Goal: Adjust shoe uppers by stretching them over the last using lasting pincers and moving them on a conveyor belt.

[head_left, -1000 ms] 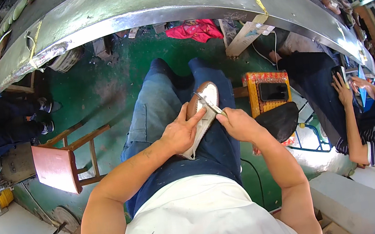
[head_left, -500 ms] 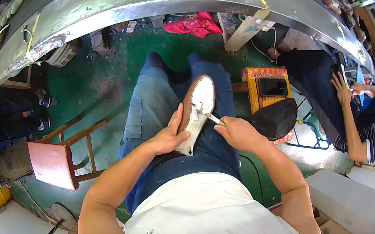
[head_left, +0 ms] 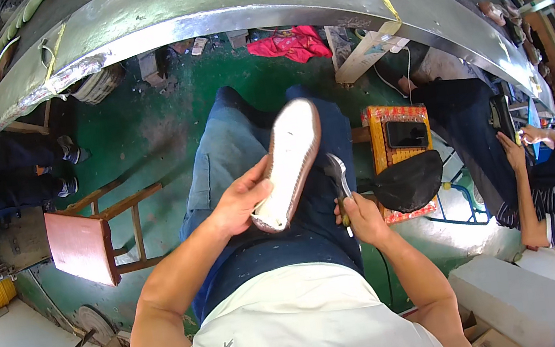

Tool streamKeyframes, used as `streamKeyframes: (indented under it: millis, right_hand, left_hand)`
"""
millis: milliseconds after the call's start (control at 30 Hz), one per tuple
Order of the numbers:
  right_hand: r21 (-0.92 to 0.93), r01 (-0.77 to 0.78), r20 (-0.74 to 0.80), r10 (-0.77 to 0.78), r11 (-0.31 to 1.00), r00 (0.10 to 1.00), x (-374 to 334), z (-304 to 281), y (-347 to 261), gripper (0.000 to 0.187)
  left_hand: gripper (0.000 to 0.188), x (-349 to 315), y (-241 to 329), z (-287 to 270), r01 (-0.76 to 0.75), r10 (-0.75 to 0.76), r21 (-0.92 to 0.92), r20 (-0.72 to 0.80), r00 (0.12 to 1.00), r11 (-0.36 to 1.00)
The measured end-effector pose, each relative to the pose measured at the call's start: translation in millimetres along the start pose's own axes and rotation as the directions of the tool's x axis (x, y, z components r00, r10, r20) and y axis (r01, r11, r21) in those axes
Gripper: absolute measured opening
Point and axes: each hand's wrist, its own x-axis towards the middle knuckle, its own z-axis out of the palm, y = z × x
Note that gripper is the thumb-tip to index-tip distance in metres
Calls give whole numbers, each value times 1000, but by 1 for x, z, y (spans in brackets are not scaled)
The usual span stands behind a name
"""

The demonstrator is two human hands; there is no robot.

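My left hand is closed round the side of a shoe, thumb on top, above my lap. The shoe's long white face is turned up, with a stitched brown edge running along its right side. Its rounded end points away from me. To the right of the shoe, my right hand grips a metal hand tool with a curved, shiny head, which looks like pincers. The tool's head stands upward from my fist, apart from the shoe, and its handle ends stick out below the fingers.
A long metal-edged bench crosses ahead of me. On my left stands a wooden stool. To the right, a phone and a black cushion-like thing lie on an orange seat. A co-worker in a striped shirt sits beyond.
The shoe has been turned so its white face shows along its whole length. My right hand has drawn the tool off the shoe, moving right and toward me, and its curved head now shows.
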Motion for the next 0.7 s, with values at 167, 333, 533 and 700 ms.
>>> streamKeyframes:
  millis: [167, 333, 533, 700]
  right_hand:
    - [-51, 74, -67, -77, 996, 995, 0, 4, -2, 41]
    - [-126, 10, -24, -14, 992, 1000, 0, 4, -13, 44]
    - [-147, 7, -47, -14, 989, 999, -1, 4, -13, 43]
    - [-290, 27, -34, -39, 957, 999, -5, 5, -28, 41]
  left_hand:
    - [59, 19, 20, 21, 109, -93, -404, 60, 994, 908]
    - [57, 49, -5, 8, 82, -119, -547, -32, 992, 833]
    - [64, 52, -4, 19, 38, -97, -613, -63, 993, 789]
    - [68, 48, -2, 22, -16, -47, -626, -84, 995, 780]
